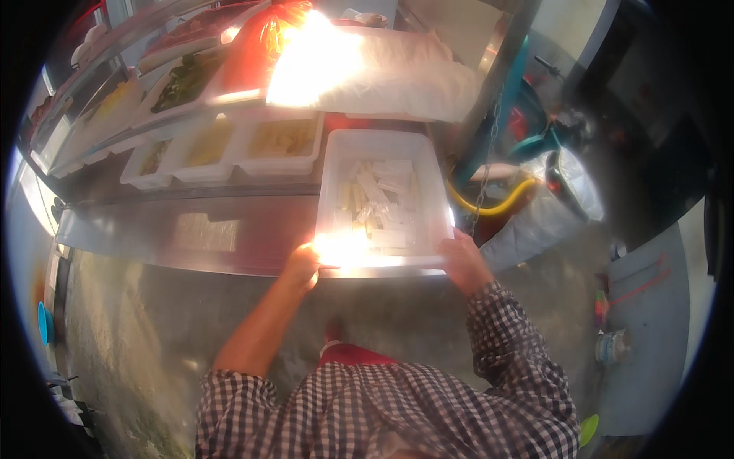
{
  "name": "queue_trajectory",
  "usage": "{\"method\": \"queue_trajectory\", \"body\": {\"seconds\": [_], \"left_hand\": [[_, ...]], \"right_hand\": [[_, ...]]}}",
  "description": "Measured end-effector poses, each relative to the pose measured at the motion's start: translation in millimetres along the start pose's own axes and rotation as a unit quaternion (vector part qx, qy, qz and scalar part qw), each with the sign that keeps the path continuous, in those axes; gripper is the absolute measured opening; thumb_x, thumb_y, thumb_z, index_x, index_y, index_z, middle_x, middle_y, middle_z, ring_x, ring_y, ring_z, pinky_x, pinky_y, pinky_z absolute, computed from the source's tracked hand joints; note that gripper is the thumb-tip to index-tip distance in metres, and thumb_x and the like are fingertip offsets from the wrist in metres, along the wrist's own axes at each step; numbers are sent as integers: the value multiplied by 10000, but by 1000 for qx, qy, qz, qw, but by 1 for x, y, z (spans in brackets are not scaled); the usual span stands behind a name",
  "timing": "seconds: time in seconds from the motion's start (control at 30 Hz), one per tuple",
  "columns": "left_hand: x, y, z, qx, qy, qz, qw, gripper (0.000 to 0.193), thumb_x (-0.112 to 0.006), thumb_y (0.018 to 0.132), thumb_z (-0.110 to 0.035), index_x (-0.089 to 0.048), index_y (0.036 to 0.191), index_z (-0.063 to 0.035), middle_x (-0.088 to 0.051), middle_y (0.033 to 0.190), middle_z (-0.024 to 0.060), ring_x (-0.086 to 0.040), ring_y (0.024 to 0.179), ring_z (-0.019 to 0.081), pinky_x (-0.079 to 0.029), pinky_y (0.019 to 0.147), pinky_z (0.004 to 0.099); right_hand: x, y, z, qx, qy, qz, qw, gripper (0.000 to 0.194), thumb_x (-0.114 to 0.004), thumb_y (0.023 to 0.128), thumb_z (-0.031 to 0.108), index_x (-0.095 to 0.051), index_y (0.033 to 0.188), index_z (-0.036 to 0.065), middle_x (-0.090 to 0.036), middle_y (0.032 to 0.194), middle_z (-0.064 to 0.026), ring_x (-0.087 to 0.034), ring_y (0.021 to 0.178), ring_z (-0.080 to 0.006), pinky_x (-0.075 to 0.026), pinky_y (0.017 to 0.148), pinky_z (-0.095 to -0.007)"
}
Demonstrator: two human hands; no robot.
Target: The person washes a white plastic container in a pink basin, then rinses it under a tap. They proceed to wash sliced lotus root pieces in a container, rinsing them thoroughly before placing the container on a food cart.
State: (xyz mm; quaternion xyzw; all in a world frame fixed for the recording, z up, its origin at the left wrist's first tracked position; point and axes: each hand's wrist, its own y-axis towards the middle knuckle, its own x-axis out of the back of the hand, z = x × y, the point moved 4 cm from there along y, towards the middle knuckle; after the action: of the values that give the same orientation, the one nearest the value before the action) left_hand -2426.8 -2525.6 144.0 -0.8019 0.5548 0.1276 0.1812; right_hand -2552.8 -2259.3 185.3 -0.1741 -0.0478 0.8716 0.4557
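A white plastic tub (378,140) rests on the near part of a metal counter (269,229), holding several pale, stick-like pieces (381,198) that I cannot name for certain. My left hand (302,265) grips its near left corner, and my right hand (465,261) grips the near right corner. Strong glare hides part of the tub's near left side. To its left stand smaller white containers (275,169) with yellowish contents. Behind them, a tray of green leafy vegetables (186,83) and a red plastic bag (249,60) lie on the counter.
A chain (487,166) hangs right of the tub, near a yellow hose (499,209) and a white sack (527,224). A teal post leans behind them. A blue basin (45,323) is at far left, and a grey panel (648,333) stands at right.
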Motion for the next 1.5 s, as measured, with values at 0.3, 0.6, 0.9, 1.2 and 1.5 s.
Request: {"method": "queue_trajectory", "body": {"seconds": [0.3,0.6,0.9,1.2,1.5], "left_hand": [[8,131,10,85,10,-109,990,333,-538,842,-114,-589,1163,-40,-608,946,61,-594,813,174,-532,595,339],[12,179,13,5,-173,-247,953,310,-592,908,-290,-565,1133,-79,-564,1093,42,-511,1031,156,-416,917,399],[63,205,1,93,-92,-247,960,294,-556,905,-346,-582,847,-59,-610,703,57,-537,568,134,-424,468,292],[52,202,1,132,-77,-271,950,240,-555,874,-309,-590,795,-85,-602,659,37,-477,504,97,-364,433,252],[29,199,3,147,-104,-265,947,220,-538,885,-294,-580,818,-88,-613,669,38,-483,505,93,-376,459,253]], "right_hand": [[30,123,-12,135,-126,-99,978,298,-521,914,84,-532,1198,-5,-600,1077,-105,-611,936,-233,-544,770,-394],[32,191,-36,176,-108,-162,965,401,-596,909,159,-457,1272,60,-502,1222,-106,-497,1178,-273,-463,946,-494],[4,200,-2,140,-109,-245,953,451,-605,903,160,-448,1309,44,-476,1281,-118,-487,1184,-282,-496,902,-457],[-1,214,-12,103,49,-273,955,421,-512,946,246,-454,1287,5,-475,1259,-134,-512,1129,-276,-552,839,-401],[48,229,-37,202,-362,-230,880,365,-479,976,261,-480,1257,28,-399,1297,-112,-446,1205,-258,-530,895,-449]]}}
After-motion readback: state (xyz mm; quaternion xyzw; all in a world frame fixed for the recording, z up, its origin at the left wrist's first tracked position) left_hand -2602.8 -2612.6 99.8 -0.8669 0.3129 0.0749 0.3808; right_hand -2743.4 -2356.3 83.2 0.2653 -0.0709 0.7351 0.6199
